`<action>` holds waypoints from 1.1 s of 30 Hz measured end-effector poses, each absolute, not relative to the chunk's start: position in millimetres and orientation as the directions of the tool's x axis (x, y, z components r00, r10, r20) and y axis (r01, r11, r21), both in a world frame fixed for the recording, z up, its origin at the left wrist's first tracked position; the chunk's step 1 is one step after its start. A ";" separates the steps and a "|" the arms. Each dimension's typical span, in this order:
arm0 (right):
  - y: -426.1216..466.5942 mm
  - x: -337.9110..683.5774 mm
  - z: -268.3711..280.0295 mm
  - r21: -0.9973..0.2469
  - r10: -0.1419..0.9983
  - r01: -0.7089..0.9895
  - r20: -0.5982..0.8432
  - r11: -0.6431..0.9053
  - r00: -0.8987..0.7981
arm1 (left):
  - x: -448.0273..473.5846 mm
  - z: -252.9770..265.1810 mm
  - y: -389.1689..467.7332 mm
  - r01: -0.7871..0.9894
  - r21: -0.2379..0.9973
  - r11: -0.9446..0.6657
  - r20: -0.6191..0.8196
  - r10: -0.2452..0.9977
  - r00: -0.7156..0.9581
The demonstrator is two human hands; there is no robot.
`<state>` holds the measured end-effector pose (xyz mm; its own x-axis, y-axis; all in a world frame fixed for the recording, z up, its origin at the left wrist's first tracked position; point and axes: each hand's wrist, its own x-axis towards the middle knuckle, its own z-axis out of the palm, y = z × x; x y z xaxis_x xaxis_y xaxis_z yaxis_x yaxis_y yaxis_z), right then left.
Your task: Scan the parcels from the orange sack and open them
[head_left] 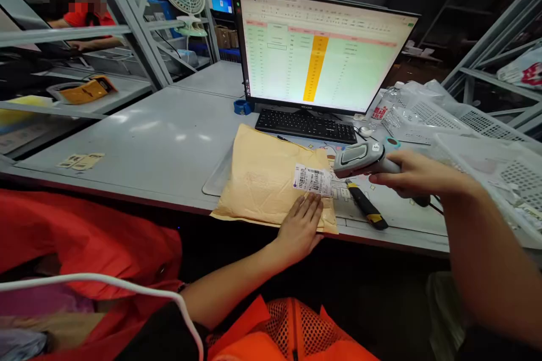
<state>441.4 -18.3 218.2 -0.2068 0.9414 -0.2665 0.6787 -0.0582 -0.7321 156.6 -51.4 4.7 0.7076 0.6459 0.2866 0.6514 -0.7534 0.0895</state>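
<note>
A yellow padded envelope (pixel 262 175) lies flat at the table's front edge, with a white barcode label (pixel 312 180) near its right side. My left hand (pixel 301 223) rests on the envelope just below that label, fingers stretched out and flat. In my right hand (pixel 417 174) is a grey handheld barcode scanner (pixel 359 159), gripped by its handle. Its head hangs close to the label's right end. Under the scanner, a black and yellow box cutter (pixel 366 205) lies on the desk mat.
Behind the envelope stand a black keyboard (pixel 305 125) and a monitor (pixel 317 51) showing a spreadsheet. White perforated baskets (pixel 491 180) and a plastic bottle (pixel 392 98) are at the right. A blue tape roll (pixel 243 106) sits left of the keyboard. Another person (pixel 91 20) is beyond the left frame.
</note>
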 end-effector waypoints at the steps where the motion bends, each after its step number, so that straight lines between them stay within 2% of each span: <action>1: -22.7 432.0 221.6 -0.710 0.929 0.704 -0.276 -0.022 -0.248 | 156.8 4.8 -51.3 0.649 0.092 -0.755 0.291 0.644 0.707; 3: -26.3 415.3 224.1 -0.661 0.900 0.749 -0.296 0.048 -0.319 | 157.4 3.6 -51.5 0.645 0.099 -0.758 0.297 0.641 0.708; 7: -19.8 404.9 217.8 -0.645 0.906 0.751 -0.223 0.141 -0.361 | 157.9 2.8 -54.8 0.643 0.133 -0.754 0.296 0.650 0.700; 11: 2.1 427.8 191.3 -0.589 0.960 0.799 -0.135 0.122 -0.246 | 146.5 20.0 -56.7 0.615 0.180 -0.768 0.296 0.638 0.711; 14: 31.2 449.6 155.6 -0.415 1.000 0.910 0.006 0.016 -0.015 | 124.6 44.3 -48.5 0.607 0.173 -0.776 0.303 0.628 0.717; 16: 50.5 458.7 128.6 -0.277 0.986 0.953 0.073 -0.124 0.149 | 107.1 56.2 -38.8 0.653 0.159 -0.740 0.274 0.669 0.691; 18: 63.8 462.0 103.4 -0.183 0.956 0.947 0.080 -0.265 0.283 | 90.4 57.0 -29.4 0.728 0.142 -0.671 0.211 0.739 0.640; 20: 69.8 460.9 83.5 -0.141 0.931 0.927 0.068 -0.348 0.360 | 75.3 44.9 -23.8 0.772 0.113 -0.626 0.176 0.777 0.604; 23: 72.0 454.1 68.8 -0.125 0.912 0.913 0.095 -0.387 0.400 | 53.3 15.3 -24.3 0.760 0.062 -0.647 0.275 0.743 0.610; 25: 74.2 445.5 69.2 -0.101 0.903 0.917 0.164 -0.386 0.398 | 39.1 0.1 -27.5 0.749 0.033 -0.662 0.366 0.705 0.607; 28: 83.2 422.6 78.7 -0.115 0.916 0.960 0.290 -0.255 0.278 | 23.5 -7.0 -29.9 0.761 0.015 -0.648 0.443 0.687 0.576; 30: 95.1 402.5 85.4 -0.195 0.947 0.966 0.241 -0.169 0.215 | 19.1 -6.0 -28.5 0.768 0.018 -0.641 0.488 0.676 0.553; 33: 122.8 378.9 88.8 -0.283 0.970 0.935 0.054 -0.214 0.238 | 19.3 -5.6 -24.3 0.758 0.060 -0.649 0.554 0.654 0.515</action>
